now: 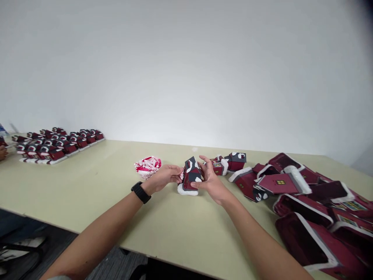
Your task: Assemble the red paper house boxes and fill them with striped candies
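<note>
A small dark-red cardboard house (190, 178) with a grey roof and white snow trim stands at the middle of the table, its base resting on the tabletop. My left hand (164, 178), with a black watch (141, 192) on the wrist, grips the house from the left. My right hand (211, 182) holds its right side, with the fingers curled up against the roof. Much of the house's far and side faces is hidden by my fingers.
Several finished houses stand in rows on the far left of the pale green table (175, 221). A red-and-white paper bundle (147, 166) lies left of my hands. Flat red house pieces (303, 198) are heaped on the right. Another person's hand (2, 153) shows at the left edge.
</note>
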